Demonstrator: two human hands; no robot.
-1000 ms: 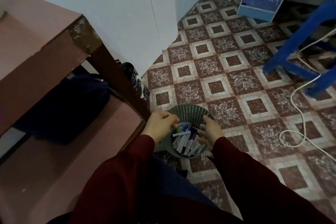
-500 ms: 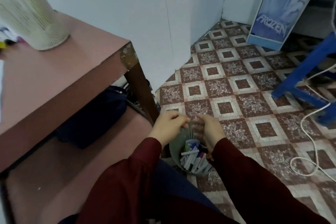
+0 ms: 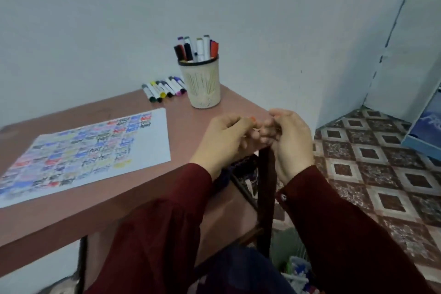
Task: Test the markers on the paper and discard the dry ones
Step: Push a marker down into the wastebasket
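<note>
My left hand (image 3: 224,141) and my right hand (image 3: 292,143) meet above the table's right corner, fingers curled and touching each other. Between them they pinch a small marker (image 3: 253,117); only its orange end shows and the rest is hidden. The test paper (image 3: 95,150), covered in coloured scribbles, lies on the brown table (image 3: 71,217) to the left. A cream mesh cup (image 3: 204,86) holding several markers (image 3: 198,49) stands by the wall, with a row of markers (image 3: 164,89) lying beside it. The green bin (image 3: 286,243) with discarded markers (image 3: 298,270) sits on the floor under my right arm.
The table stands against a white wall, and its dark leg (image 3: 266,198) runs down between my forearms. Patterned floor tiles (image 3: 381,162) spread to the right, where a blue box (image 3: 424,131) stands at the frame's edge.
Both hands have risen from the bin on the floor to table height, staying close together. The view has swung up from the floor to the tabletop with the paper and cup.
</note>
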